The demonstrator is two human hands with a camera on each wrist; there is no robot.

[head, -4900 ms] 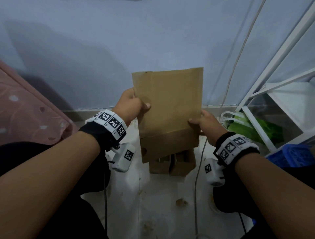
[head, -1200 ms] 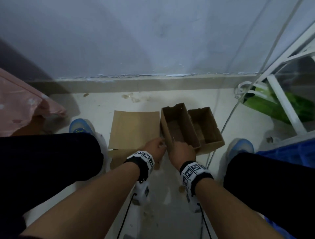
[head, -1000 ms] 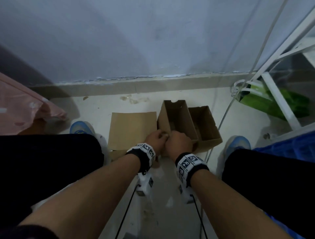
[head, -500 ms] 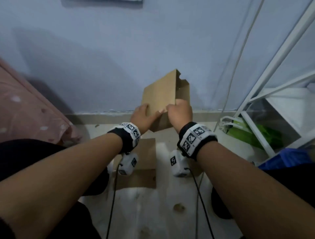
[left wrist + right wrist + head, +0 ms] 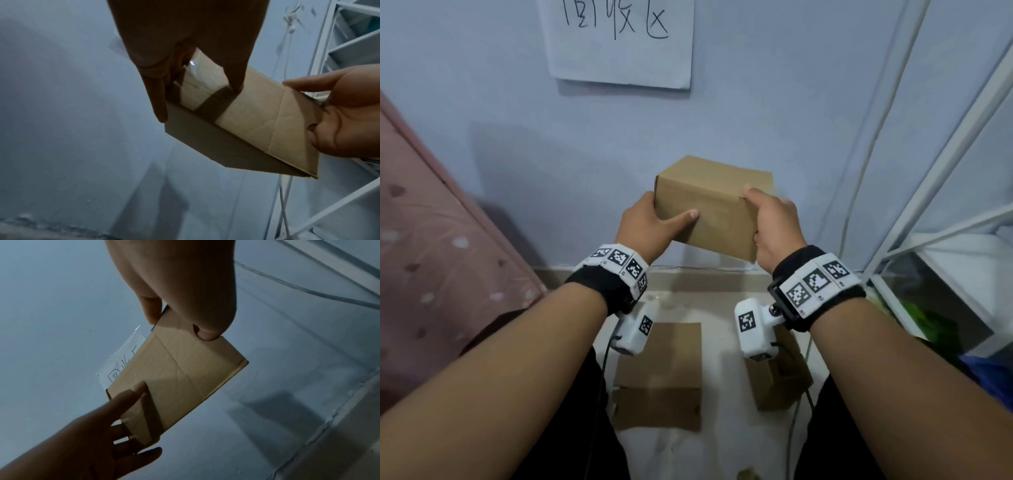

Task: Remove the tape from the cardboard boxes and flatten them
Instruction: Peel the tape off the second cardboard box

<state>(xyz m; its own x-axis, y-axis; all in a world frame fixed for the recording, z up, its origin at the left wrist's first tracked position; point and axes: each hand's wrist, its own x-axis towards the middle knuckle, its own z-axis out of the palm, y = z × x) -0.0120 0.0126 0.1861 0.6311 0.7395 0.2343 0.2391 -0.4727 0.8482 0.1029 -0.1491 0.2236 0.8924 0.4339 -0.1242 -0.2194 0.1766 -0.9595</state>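
Head view: one flattened box (image 5: 659, 373) is lying on the floor (image 5: 681, 452), another box (image 5: 779, 373) is waiting beside it, and a third box (image 5: 714, 209) is being held up before the wall, so most work seems left. The left hand (image 5: 645, 228) and right hand (image 5: 774, 228) are each gripping one end.

Left wrist view: clear tape (image 5: 197, 76) is showing on the underside, not yet peeled.

Right wrist view: the right thumb and fingers are pinching the box's corner.
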